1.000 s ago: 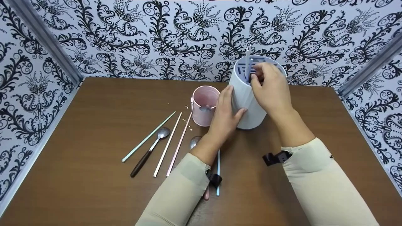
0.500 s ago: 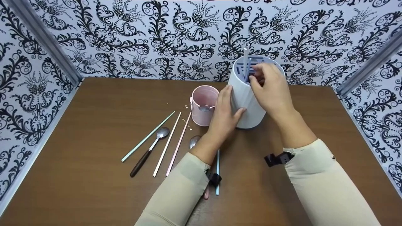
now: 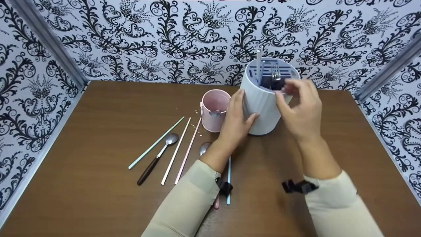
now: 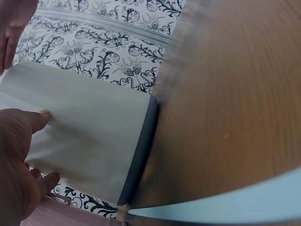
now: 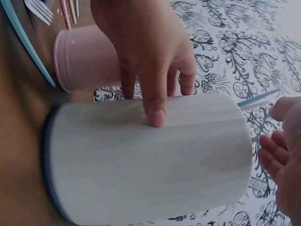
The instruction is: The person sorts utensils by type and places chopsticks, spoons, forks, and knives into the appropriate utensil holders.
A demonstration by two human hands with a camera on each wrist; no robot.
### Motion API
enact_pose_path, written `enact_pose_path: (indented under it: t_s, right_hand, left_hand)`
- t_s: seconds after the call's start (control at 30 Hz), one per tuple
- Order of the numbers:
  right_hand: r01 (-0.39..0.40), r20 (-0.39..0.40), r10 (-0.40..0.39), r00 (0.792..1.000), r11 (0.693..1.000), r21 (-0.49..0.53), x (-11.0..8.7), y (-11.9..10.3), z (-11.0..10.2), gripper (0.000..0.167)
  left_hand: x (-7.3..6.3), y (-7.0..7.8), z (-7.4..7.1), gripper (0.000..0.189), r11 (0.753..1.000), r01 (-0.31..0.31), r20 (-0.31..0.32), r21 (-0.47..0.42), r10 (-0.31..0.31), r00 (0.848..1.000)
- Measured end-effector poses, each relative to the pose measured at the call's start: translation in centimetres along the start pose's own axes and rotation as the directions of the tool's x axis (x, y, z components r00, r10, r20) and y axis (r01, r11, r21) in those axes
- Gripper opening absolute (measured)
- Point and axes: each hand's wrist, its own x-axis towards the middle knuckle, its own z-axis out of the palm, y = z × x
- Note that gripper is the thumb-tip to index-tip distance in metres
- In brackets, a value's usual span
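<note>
Holder, a tall white cylinder, stands upright on the brown wooden tabletop, long axis vertical, just right of the left hand, whose extended fingers and thumb press its wall. The right hand, nearer its mouth, looks loose, nothing visibly held; just left of its fingertips a silver metal fork stands in the holder, tines upward.

Four loose chopsticks, one cup, one holder
</note>
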Motion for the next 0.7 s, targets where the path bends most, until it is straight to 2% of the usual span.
enact_pose_path:
  t_s: [0.07,0.2,0.4,0.57,0.63,0.7]
  right_hand:
    - [-0.002,-0.045,0.003,0.999,0.999,0.038,-1.2,0.1,-0.2,0.031]
    - [-0.027,-0.081,0.033,0.996,0.997,0.075,-3.1,0.4,-0.7,0.033]
    - [-0.115,-0.143,0.139,0.980,0.979,0.166,-4.7,1.8,-1.2,0.033]
    - [-0.229,-0.170,0.278,0.945,0.938,0.259,-6.3,3.6,-0.6,0.033]
    - [-0.281,-0.168,0.341,0.925,0.911,0.302,-7.0,4.4,-0.2,0.034]
    - [-0.327,-0.159,0.405,0.900,0.871,0.367,-7.5,5.3,0.1,0.033]
  left_hand:
    - [0.0,0.0,0.0,0.081,1.000,0.005,0.002,-0.004,-0.005,1.000]
    - [0.0,0.0,-0.1,0.081,1.000,0.017,0.006,-0.010,-0.017,1.000]
    - [0.1,0.0,0.0,0.081,0.999,0.043,0.018,-0.005,-0.043,0.999]
    - [0.1,-0.1,0.2,0.081,0.999,0.036,0.018,-0.012,-0.035,0.999]
    - [0.1,-0.1,0.2,0.081,1.000,0.026,0.013,-0.014,-0.026,1.000]
    - [0.1,-0.1,0.2,0.081,1.000,0.017,0.007,-0.013,-0.017,1.000]
